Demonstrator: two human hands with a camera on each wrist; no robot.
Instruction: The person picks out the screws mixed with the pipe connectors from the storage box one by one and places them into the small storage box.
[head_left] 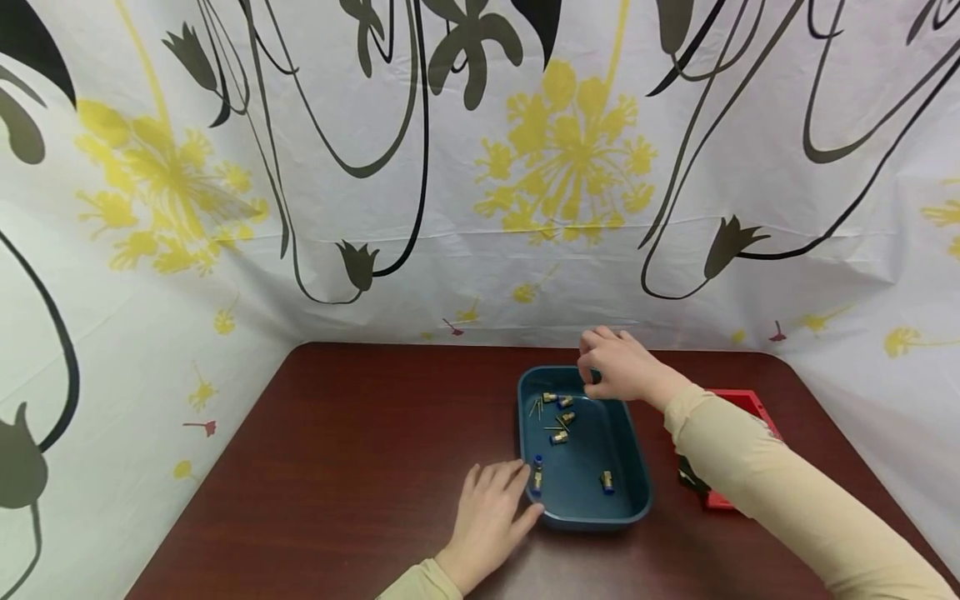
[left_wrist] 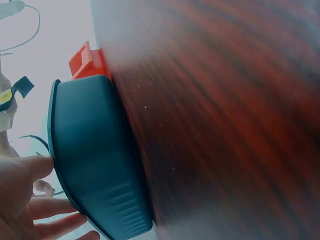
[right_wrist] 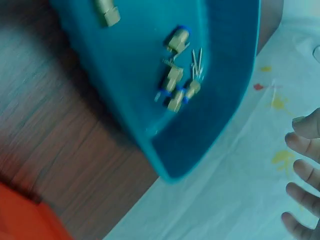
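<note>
A blue-green tray (head_left: 577, 493) holds several brass fittings with blue collars (head_left: 607, 482) and several thin metal pins (head_left: 536, 408). At the tray's near left corner is my left hand (head_left: 491, 512), with its thumb and fingertips against the rim, as the left wrist view also shows; its fingers are fairly straight. My right hand (head_left: 618, 367) hovers over the far right corner of the tray. In the right wrist view its fingers (right_wrist: 305, 172) are spread and slightly bent beyond the tray, with nothing between them. Most fittings (right_wrist: 175, 77) lie toward the tray's far end.
A red bin (head_left: 742, 400) stands to the right of the tray, partly covered by the right sleeve. The dark brown table (head_left: 360, 467) runs left of the tray. Behind it hangs a white cloth (head_left: 450, 292) with a floral print.
</note>
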